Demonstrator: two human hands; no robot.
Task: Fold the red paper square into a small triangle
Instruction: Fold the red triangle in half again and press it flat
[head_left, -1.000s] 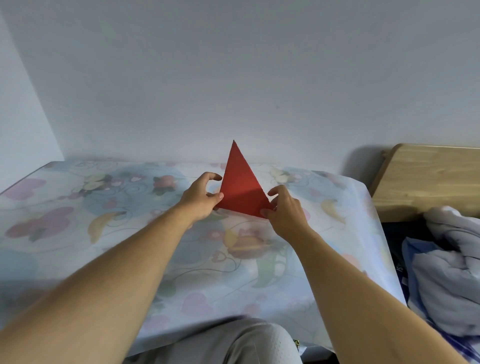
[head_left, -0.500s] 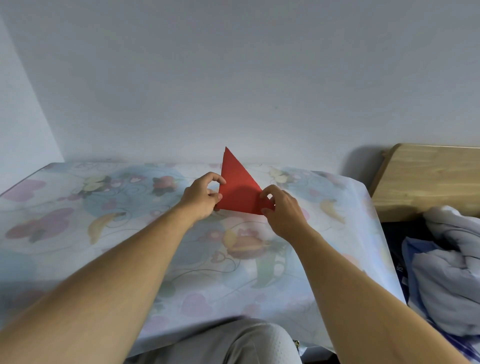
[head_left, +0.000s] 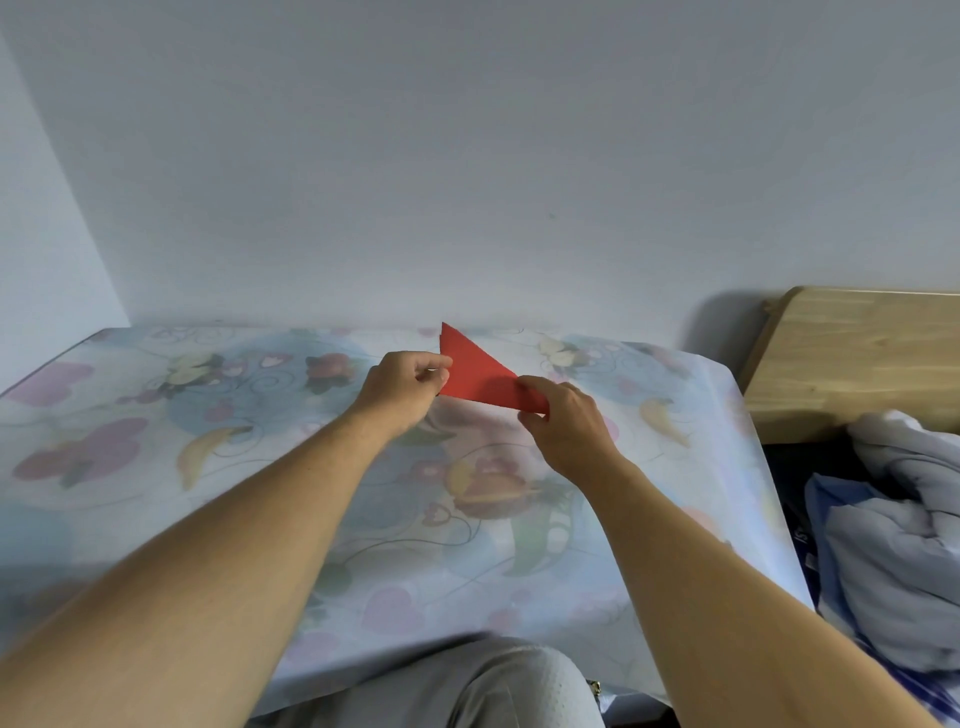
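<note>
The red paper (head_left: 475, 371) is folded into a triangle and held just above the far middle of the table. Its top point leans to the left and back toward the wall. My left hand (head_left: 402, 387) pinches the paper's left corner between thumb and fingers. My right hand (head_left: 563, 418) pinches the lower right corner, its fingers covering that tip. Both forearms reach in from the bottom of the view.
The table (head_left: 208, 493) wears a pale floral cloth and stands against a white wall. A wooden headboard (head_left: 857, 358) and a heap of grey-blue bedding (head_left: 893, 525) lie to the right. My knee in grey trousers (head_left: 478, 686) shows below the table's near edge.
The triangle has tipped down and to the left, its top point dropping lower toward the table. Both hands kept their grip on its corners.
</note>
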